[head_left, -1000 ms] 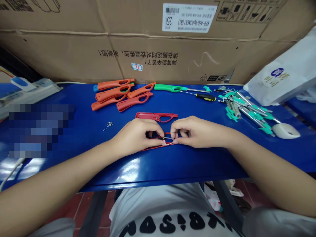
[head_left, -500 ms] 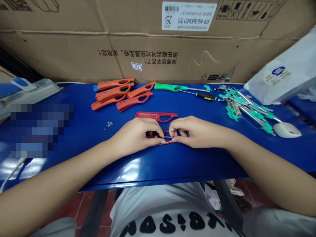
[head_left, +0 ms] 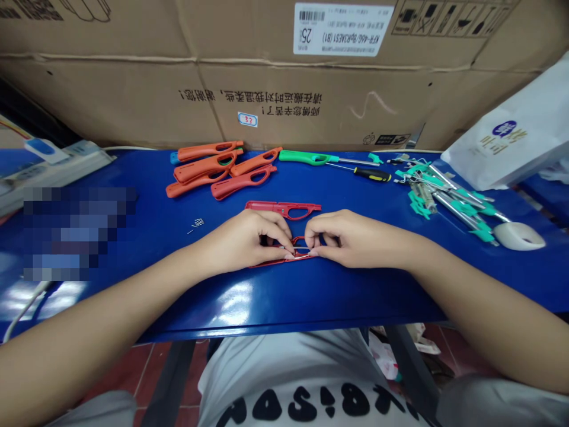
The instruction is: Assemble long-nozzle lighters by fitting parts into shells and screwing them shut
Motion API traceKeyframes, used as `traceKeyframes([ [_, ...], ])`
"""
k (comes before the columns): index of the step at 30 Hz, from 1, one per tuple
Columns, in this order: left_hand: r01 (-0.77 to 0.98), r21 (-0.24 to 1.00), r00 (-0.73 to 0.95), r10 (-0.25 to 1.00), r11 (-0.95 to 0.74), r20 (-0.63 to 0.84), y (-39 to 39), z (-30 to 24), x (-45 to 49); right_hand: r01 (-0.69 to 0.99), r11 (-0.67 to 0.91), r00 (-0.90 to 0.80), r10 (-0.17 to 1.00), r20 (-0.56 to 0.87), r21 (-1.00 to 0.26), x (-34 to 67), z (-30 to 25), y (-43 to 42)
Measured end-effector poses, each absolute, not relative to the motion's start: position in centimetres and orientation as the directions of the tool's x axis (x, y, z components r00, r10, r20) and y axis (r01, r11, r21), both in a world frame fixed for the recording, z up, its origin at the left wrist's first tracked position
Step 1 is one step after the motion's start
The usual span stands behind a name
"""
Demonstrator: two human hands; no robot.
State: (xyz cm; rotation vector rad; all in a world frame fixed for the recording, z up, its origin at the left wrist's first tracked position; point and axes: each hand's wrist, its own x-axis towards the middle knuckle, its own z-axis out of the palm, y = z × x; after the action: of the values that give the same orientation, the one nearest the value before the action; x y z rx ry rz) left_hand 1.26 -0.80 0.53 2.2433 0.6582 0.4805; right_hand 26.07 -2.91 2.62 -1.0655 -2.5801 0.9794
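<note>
My left hand [head_left: 249, 240] is closed in a pinch over a red lighter casing half [head_left: 271, 263] lying near the table's front. From the other side my right hand [head_left: 344, 238] pinches at the same casing, thumb and index finger together. Between the two sets of fingertips runs a thin greyish strip [head_left: 300, 248], its ends hidden by the fingers. Just beyond my hands lies another red lighter casing half [head_left: 284, 209] with an oval trigger opening. Several small screws [head_left: 198, 223] are scattered left of my left hand.
Orange and red lighter handles [head_left: 200, 166] are piled behind. Right of them are a green lighter [head_left: 306, 157] and a black-yellow screwdriver [head_left: 372, 174]. Teal-and-metal lighter parts [head_left: 462, 204], a white scoop-like piece [head_left: 519, 235] and a white bag [head_left: 502, 130] are at right. A cardboard box [head_left: 133, 101] blocks the back.
My left hand has shifted slightly, showing more of the red casing's lower edge beneath it. My right hand keeps its pinch. The whole view has moved a little.
</note>
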Motion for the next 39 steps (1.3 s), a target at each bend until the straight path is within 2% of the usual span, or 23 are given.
traceKeyframes([
  [14, 0.35, 0.748, 0.798, 0.598, -0.564, 0.077, -0.97, 0.77, 1.49, 0.567, 0.493, -0.716, 0.691, -0.099, -0.66, 25.99, 2.61, -2.83],
  [24, 0.331, 0.73, 0.788, 0.601, -0.598, 0.135, -0.9, 0.43, 1.28, 0.583, 0.507, -0.705, 0.704, -0.086, -0.635, 26.07, 2.53, -2.78],
  [39, 0.363, 0.729, 0.767, 0.63, -0.58, 0.119, -0.86, 0.01, 1.5, 0.581, 0.472, -0.692, 0.716, -0.096, -0.663, 26.07, 2.31, -2.59],
])
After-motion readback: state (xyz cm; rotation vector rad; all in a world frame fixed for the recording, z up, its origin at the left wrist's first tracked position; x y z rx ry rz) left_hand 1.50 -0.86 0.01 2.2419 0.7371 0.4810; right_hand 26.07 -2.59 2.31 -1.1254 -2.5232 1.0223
